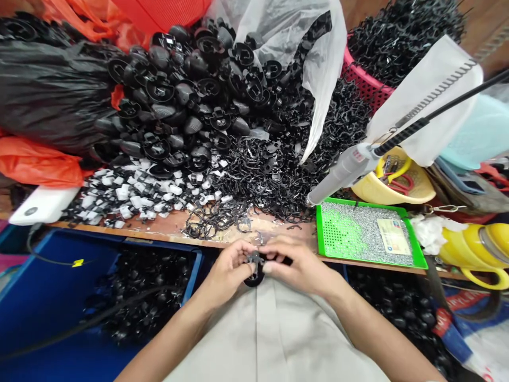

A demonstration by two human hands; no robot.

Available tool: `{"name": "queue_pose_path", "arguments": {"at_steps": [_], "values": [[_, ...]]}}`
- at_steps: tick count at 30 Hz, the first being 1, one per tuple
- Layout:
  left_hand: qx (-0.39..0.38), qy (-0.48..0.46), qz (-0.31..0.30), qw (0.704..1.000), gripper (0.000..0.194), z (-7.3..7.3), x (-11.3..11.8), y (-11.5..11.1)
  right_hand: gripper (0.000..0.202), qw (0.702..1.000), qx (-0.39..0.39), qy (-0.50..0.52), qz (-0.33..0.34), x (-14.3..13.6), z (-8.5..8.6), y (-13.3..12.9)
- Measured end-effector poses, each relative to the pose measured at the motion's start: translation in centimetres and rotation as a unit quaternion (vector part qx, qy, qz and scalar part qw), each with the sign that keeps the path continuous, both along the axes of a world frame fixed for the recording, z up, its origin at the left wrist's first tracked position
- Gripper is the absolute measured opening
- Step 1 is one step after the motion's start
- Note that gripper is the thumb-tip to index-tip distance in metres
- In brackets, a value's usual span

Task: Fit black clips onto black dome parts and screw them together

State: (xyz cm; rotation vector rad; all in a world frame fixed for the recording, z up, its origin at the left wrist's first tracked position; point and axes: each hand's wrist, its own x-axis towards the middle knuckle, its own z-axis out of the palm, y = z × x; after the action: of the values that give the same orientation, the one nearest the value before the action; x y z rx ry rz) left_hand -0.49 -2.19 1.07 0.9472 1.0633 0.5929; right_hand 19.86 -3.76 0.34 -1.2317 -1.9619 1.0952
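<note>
A round black plastic part (254, 277) is held low in front of my body, just off the bench's front edge. My left hand (234, 268) grips it from the left, thumb on its face and fingers curled behind. From the right, my right hand (292, 265) pinches at the same part with thumb and index finger. Small detail between the fingertips is hidden. Just beyond my hands, thin black clips (222, 220) lie loose on the wooden bench (288, 232).
Black round housings (191, 95) and white-and-black pieces (135, 191) are heaped behind. An electric screwdriver (342, 172) hangs at right over a green tray (421, 257) of screws. Blue bins (47, 281) stand below left; a yellow bottle (473, 244) lies right.
</note>
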Motion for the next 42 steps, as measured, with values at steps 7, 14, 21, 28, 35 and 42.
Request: {"name": "queue_pose_path", "arguments": {"at_steps": [7, 14, 21, 28, 35, 42], "values": [[-0.036, -0.047, 0.143, 0.988, 0.028, -0.3, -1.6, 0.5, 0.026, 0.982, 0.079, -0.171, -0.030, -0.8, -2.0, 3.3], [-0.046, -0.032, 0.111, 0.992, 0.033, -0.4, -1.2, 0.2, 0.033, 0.970, 0.051, -0.228, -0.066, -1.1, -2.1, 3.8], [-0.037, -0.035, 0.115, 0.992, 0.032, -0.1, -0.4, 0.4, 0.025, 0.968, 0.022, -0.243, -0.050, -1.0, -1.4, 4.2], [-0.012, -0.017, 0.122, 0.992, 0.030, -0.4, -0.8, 0.8, 0.042, 0.965, 0.019, -0.244, -0.098, -1.7, -2.1, 4.5], [0.003, -0.010, 0.134, 0.991, 0.032, -0.5, -0.4, 1.1, 0.030, 0.992, 0.071, -0.067, -0.084, -2.0, -1.0, 3.8], [0.002, -0.071, 0.103, 0.992, 0.025, -0.1, -0.6, 0.6, 0.029, 0.989, 0.145, -0.028, -0.013, -3.4, 0.0, 1.7]]}}
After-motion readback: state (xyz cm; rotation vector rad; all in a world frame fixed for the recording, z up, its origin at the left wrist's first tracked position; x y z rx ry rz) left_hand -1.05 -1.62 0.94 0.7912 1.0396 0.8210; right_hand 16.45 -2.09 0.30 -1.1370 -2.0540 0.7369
